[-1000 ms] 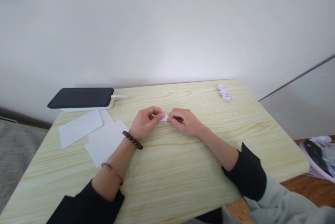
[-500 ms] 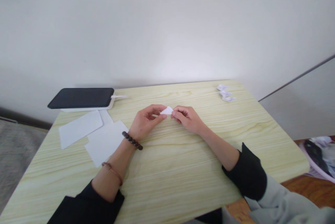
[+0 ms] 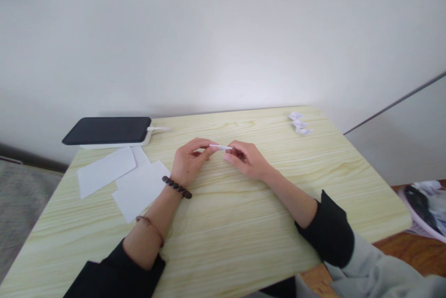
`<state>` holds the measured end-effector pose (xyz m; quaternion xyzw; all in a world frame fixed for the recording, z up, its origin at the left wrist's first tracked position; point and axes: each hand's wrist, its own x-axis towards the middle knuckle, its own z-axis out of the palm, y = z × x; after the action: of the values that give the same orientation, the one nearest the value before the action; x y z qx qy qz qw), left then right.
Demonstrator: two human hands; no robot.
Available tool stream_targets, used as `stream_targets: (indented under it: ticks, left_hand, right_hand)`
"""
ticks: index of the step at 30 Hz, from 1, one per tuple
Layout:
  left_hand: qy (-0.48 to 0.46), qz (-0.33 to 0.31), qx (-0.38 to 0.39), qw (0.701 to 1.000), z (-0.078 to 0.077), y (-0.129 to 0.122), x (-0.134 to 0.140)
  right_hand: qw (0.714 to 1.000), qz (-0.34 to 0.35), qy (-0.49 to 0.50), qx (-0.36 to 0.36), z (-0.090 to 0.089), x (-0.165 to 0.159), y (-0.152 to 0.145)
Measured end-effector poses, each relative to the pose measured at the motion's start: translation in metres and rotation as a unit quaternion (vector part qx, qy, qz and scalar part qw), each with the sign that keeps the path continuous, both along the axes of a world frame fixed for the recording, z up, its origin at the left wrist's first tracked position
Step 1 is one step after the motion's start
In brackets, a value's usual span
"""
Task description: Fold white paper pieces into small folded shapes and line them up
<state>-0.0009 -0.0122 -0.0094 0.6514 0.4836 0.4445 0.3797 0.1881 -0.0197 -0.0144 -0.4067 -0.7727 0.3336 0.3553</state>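
A small folded piece of white paper (image 3: 220, 147) is held above the table, seen nearly edge-on as a thin strip. My left hand (image 3: 191, 158) pinches its left end between thumb and fingers. At the paper's right tip, my right hand (image 3: 248, 159) has its fingers curled round the point, the thumb a little below it. Loose white paper sheets (image 3: 106, 171) lie overlapping left of my left hand. Several small folded white paper pieces (image 3: 299, 124) sit in a row at the table's far right.
A black-screened phone (image 3: 108, 130) rests on a white block at the back left, a white cable (image 3: 160, 128) at its right end. The wood-patterned table (image 3: 237, 223) meets a white wall (image 3: 223, 47). A pink-rimmed basket (image 3: 423, 210) with contents stands on the floor at right.
The folded paper has tipped from showing a triangular face to nearly edge-on. My right thumb has come down off the paper's face; my left hand has shifted slightly left.
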Motion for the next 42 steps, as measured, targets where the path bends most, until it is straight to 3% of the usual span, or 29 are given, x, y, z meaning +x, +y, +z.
stream_targets:
  ticks: [7, 21, 31, 42]
  left_hand:
    - [-0.016, -0.023, -0.03, 0.999, 0.0015, -0.0024, 0.0013]
    - [0.038, -0.009, -0.035, 0.999, 0.0046, -0.0045, 0.0005]
    - [-0.021, -0.033, -0.054, 0.998, 0.0056, -0.0047, 0.0051]
    - [0.056, -0.08, -0.05, 0.994, 0.0029, -0.0047, 0.0036]
  right_hand:
    - [0.995, 0.006, -0.057, 0.076, -0.0014, -0.0008, 0.0009]
    - [0.996, 0.023, -0.067, 0.058, -0.0024, 0.0007, 0.0026]
    - [0.998, 0.04, -0.056, 0.012, 0.0004, 0.0012, 0.0004]
    - [0.991, 0.051, -0.098, 0.074, -0.0045, -0.0022, 0.0009]
